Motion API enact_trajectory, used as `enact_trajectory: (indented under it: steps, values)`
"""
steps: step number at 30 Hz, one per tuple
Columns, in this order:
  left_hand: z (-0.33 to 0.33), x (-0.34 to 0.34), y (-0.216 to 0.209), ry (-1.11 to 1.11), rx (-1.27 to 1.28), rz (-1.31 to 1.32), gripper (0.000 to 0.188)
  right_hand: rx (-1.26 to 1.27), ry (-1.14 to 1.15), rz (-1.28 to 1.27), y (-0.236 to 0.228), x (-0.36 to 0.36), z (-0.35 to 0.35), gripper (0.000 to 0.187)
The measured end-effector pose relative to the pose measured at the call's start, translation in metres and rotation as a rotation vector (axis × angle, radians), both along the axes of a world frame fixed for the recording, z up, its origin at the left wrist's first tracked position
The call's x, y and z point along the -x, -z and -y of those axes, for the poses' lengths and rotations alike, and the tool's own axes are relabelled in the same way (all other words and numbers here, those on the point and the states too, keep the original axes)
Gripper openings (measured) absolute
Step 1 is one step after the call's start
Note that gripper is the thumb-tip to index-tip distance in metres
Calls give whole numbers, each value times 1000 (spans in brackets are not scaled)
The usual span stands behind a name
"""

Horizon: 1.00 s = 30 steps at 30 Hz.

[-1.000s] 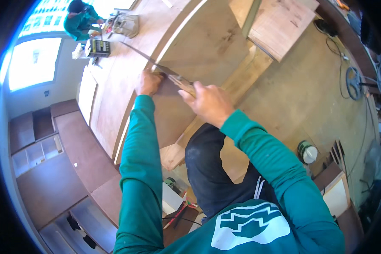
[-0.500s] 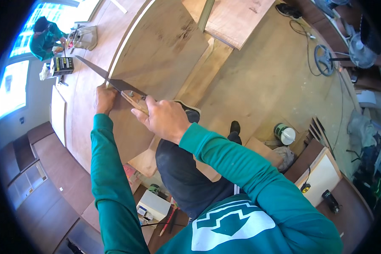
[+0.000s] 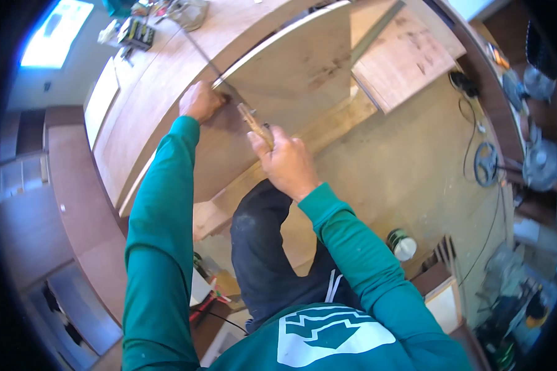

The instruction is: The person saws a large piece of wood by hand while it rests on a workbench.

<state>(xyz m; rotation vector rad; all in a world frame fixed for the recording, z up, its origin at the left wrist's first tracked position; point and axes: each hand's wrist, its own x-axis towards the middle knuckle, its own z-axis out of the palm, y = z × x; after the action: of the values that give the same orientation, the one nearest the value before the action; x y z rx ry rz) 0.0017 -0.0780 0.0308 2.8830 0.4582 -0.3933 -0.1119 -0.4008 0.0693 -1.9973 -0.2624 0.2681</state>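
My right hand [image 3: 289, 163] is closed round the wooden handle of a handsaw [image 3: 198, 49]. Its blade lies across the pale rim of a curved plywood panel [image 3: 297, 65] and points away to the upper left. I see the blade nearly edge-on; how deep it sits in the wood I cannot tell. Beside the blade, on the near side, my left hand [image 3: 199, 101] grips the panel's edge, its fingertips partly hidden. My bent knee [image 3: 257, 216] is below the panel.
A long plywood surface [image 3: 148, 93] runs behind the panel, bearing a dark box [image 3: 136, 34]. At upper left shows another person's green sleeve [image 3: 119, 6]. On the right are a round can [image 3: 402, 244], a fan [image 3: 541, 164] and a trailing cable [image 3: 473, 133].
My view has turned, so panel and hands appear farther right and higher. The saw handle seems drawn slightly back from the panel's rim, and its blade now looks thinner. My left hand keeps its grip.
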Motion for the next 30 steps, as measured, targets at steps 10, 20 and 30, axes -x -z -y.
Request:
enact_trajectory:
  steps: [10, 20, 30]
  values:
    - [17, -4, -53, -10, -13, -96, 52, 130, -92, -136, -42, 63, 79, 44]
    - [32, 14, -49, -67, 23, -22, 45, 196, -61, -219, -53, 68, 80, 44]
    - [41, 2, -57, -44, -42, -44, 49, 133, -57, -76, -36, 27, 35, 51]
